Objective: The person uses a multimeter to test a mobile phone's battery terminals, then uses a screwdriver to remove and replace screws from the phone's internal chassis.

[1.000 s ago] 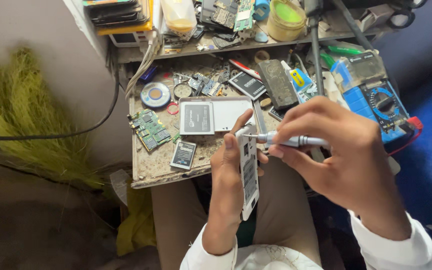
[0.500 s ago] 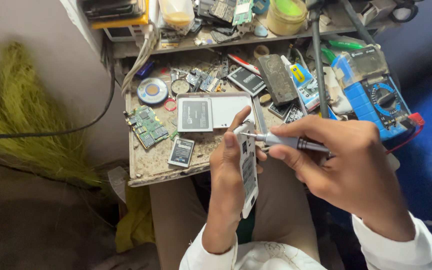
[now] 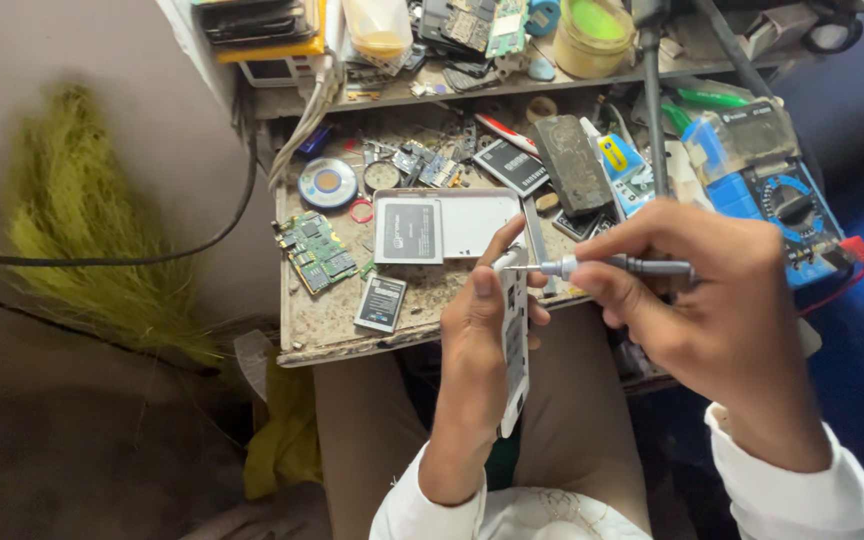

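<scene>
My left hand point(image 3: 474, 340) grips a white phone body point(image 3: 514, 350), held edge-on above my lap with its top end toward the workbench. My right hand point(image 3: 712, 310) holds a small metal screwdriver point(image 3: 602, 267) lying level, its tip pointing left and touching the upper end of the phone. Both hands hover just in front of the bench's near edge.
A cluttered wooden workbench point(image 3: 332, 325) carries a white back cover with a battery point(image 3: 410, 231), a green circuit board point(image 3: 314, 250), a loose battery point(image 3: 381, 303), a round tin point(image 3: 327, 183) and a blue multimeter point(image 3: 787, 205). A shelf behind holds a green-lidded jar point(image 3: 592, 25). A yellow-green broom point(image 3: 82, 230) lies at the left.
The screwdriver has swung from a slight downward slant to level, and its tip has settled against the top of the phone. The left hand keeps its grip.
</scene>
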